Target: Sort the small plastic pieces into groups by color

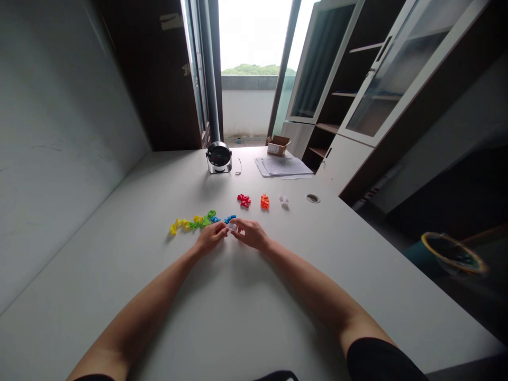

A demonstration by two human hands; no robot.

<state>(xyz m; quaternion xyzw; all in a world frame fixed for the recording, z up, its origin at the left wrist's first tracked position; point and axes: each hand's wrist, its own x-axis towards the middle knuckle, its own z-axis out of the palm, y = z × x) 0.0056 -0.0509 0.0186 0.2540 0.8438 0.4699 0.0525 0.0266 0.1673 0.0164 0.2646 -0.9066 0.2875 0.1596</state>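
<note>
My left hand (210,236) and my right hand (251,233) meet over a grey table (238,307), fingers pinched together on a small white piece (232,226) between them. Just beyond the fingertips lies a row of small plastic pieces: yellow (178,225), green (205,218) and blue (229,218). Farther back sit a red cluster (243,200), an orange cluster (264,201) and a white piece (283,200).
A small round black fan (218,157) stands at the table's far end beside a stack of papers (282,166) and a cardboard box (278,145). A cable hole (313,198) is at the right. Shelving cabinets (357,95) stand right; a wall runs left.
</note>
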